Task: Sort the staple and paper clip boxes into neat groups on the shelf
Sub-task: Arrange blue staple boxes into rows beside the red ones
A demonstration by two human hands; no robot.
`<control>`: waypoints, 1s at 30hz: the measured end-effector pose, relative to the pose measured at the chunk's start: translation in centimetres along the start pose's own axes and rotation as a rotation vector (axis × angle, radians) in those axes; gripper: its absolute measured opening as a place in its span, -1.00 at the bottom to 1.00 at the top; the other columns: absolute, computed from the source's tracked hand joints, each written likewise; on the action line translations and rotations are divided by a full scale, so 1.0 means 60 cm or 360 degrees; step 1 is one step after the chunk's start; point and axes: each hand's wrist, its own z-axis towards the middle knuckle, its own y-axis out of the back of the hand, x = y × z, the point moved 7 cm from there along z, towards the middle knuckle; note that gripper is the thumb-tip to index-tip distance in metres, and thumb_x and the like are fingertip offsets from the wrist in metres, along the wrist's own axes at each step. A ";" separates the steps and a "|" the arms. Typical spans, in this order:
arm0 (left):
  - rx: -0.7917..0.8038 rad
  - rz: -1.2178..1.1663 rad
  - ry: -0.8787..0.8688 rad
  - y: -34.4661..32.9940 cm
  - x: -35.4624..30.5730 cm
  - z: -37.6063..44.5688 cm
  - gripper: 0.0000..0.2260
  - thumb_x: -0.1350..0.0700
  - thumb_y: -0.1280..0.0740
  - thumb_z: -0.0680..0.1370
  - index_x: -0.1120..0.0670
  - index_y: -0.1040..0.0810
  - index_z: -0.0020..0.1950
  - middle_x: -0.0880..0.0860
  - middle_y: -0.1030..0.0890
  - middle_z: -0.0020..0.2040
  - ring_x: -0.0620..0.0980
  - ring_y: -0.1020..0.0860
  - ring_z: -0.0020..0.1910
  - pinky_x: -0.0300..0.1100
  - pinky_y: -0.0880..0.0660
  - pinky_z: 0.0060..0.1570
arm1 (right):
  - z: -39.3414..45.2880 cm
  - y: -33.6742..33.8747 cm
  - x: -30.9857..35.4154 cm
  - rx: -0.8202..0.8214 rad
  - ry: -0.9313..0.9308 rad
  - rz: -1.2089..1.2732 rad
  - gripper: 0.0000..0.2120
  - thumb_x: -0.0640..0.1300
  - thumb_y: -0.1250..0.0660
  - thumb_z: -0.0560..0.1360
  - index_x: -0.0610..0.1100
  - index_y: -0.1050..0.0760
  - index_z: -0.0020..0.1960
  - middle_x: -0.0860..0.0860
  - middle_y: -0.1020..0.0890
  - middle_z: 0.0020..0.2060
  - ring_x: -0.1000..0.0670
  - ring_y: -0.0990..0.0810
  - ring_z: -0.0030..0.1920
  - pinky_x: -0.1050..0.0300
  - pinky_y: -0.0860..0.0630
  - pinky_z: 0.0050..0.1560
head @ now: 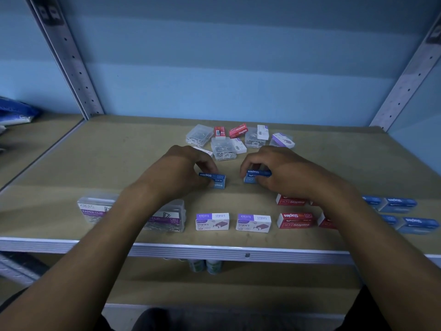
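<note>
My left hand (188, 168) and right hand (274, 170) each pinch a blue staple box (213, 180) mid-shelf (71, 163); front rows grouped, unsorted pile (236, 139) behind it remains.

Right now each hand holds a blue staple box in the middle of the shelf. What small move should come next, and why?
Probably carry both blue boxes, in the left hand and right hand, rightward to the blue group at the shelf's front right. The red boxes and white Kreati boxes already form their own groups there.
</note>
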 end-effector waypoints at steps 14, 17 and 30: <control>0.0027 0.0010 0.0035 0.025 0.017 -0.001 -0.82 0.01 -0.52 0.42 -0.16 -0.70 0.01 -0.21 -0.65 -0.03 -0.39 -0.55 -0.17 -0.60 -0.35 -0.21 | -0.013 0.023 -0.020 -0.0154 -0.0124 0.0144 -0.75 -0.12 -0.33 0.55 0.18 -0.63 0.11 0.19 -0.66 -0.04 0.19 -0.61 -0.06 0.21 -0.56 0.05; 0.0025 0.0021 0.0020 0.022 0.016 -0.001 -0.83 -0.02 -0.52 0.42 -0.17 -0.70 0.00 -0.22 -0.65 -0.03 -0.30 -0.58 -0.18 -0.51 -0.41 -0.16 | -0.013 0.024 -0.022 -0.0164 -0.0156 0.0152 -0.79 -0.10 -0.34 0.55 0.16 -0.65 0.08 0.21 -0.67 -0.08 0.21 -0.61 -0.09 0.25 -0.56 0.02; -0.0137 0.0139 -0.0069 0.017 -0.010 0.010 -0.94 0.01 -0.52 0.41 -0.13 -0.70 -0.15 -0.20 -0.66 -0.19 -0.33 -0.55 -0.21 -0.30 -0.47 -0.19 | -0.021 0.036 -0.048 -0.0245 -0.0206 0.0146 -0.82 -0.11 -0.41 0.52 0.09 -0.69 0.06 0.15 -0.71 -0.14 0.15 -0.64 -0.13 0.43 -0.48 -0.16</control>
